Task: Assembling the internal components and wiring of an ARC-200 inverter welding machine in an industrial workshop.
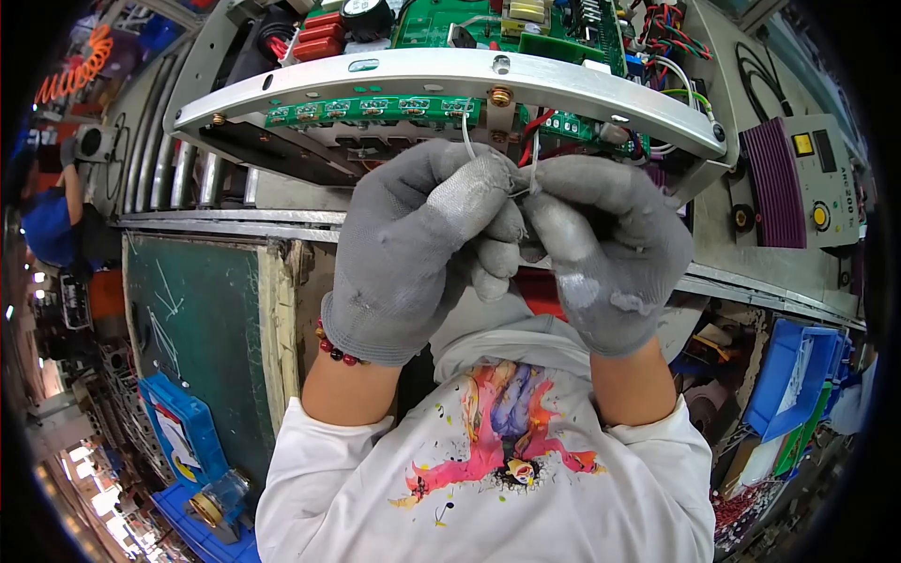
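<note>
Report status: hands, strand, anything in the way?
Left hand and right hand, gloved, pinching white strand. Strand's upper part shows against green board in chassis. Fingers partly hide strand.

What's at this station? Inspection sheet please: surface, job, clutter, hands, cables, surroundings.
Surface: green worktop at left; metal rollers beyond it.
Job's things: open metal-framed chassis with green circuit boards; white strand at its near side.
Clutter: loose pale strips on the worktop; blue bins on both sides.
Hands: both gloved; left hand pinches the white strand; right hand pinches a strand too, same one unclear.
Cables: multicoloured wires in the chassis; black cable right of it.
Surroundings: purple-finned unit right; co-worker far left.
</note>
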### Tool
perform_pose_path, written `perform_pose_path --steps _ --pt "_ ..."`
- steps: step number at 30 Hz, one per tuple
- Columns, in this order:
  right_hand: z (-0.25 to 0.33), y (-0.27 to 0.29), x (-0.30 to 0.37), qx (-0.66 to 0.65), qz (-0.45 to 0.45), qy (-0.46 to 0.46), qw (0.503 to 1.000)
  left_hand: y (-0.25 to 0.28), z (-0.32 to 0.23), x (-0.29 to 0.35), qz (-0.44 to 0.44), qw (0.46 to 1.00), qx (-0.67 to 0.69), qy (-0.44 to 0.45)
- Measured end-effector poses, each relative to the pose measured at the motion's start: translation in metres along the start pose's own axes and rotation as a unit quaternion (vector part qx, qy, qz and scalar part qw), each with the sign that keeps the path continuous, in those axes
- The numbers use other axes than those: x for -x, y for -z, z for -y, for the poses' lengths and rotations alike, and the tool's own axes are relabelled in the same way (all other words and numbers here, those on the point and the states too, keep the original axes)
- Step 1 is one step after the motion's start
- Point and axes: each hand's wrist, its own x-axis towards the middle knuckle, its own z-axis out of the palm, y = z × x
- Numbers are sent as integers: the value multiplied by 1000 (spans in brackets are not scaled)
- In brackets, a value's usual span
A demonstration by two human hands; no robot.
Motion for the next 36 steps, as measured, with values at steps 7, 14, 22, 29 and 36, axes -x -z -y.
perform_pose_path --steps 7,14,22,29,36 --pt "17 -3 0 -15 48 -136 989 3 2 0 9 1000 21 -12" --pt "5 -6 3 146 16 81 986 -14 8 8 -89 950 -270 -130" --pt "9 -10 5 169 80 95 978 -10 -8 -9 -149 940 -299 -70" --pt "4 -1 14 193 115 80 971 -7 -2 -8 -125 864 -454 -176" --pt "12 -16 -1 318 96 32 943 -9 -7 -12 -116 877 -432 -175"
